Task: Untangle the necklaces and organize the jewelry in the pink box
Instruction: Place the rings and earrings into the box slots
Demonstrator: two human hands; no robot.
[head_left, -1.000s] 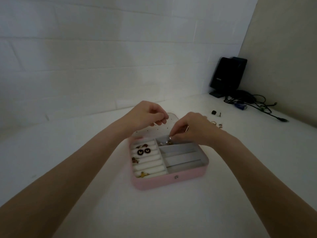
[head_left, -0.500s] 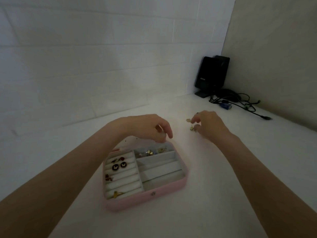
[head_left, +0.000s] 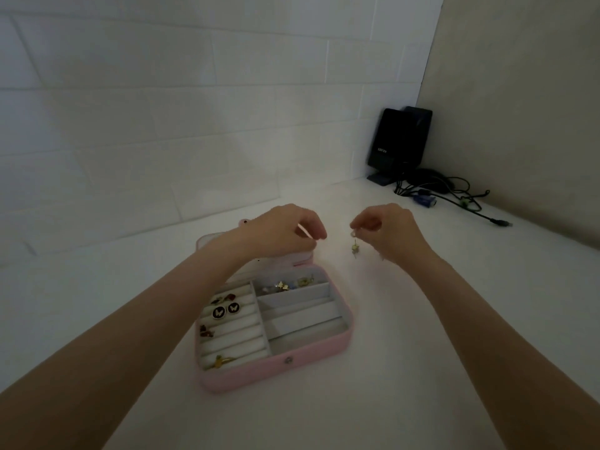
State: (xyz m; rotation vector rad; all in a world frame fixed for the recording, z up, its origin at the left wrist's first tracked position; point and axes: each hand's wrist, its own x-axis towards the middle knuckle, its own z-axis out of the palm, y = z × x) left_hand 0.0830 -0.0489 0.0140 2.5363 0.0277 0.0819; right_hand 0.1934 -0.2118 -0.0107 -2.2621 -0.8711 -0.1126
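Head view: pink jewelry box [head_left: 276,371] lies open on the white table [head_left: 422,352], at about 7 o'clock from the right hand [head_left: 388,230]. That hand pinches a small gold-green earring [head_left: 355,246], which dangles below the fingertips, beyond the box's right edge. Left hand [head_left: 285,230] hovers over the box's far edge, fingers curled; whether it holds anything cannot be told. Butterfly studs [head_left: 225,310] sit in the ring rolls.

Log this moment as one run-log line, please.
right hand: pinches small dangling jewelry piece above table | left hand: curled over pink box, hold unclear | box: open
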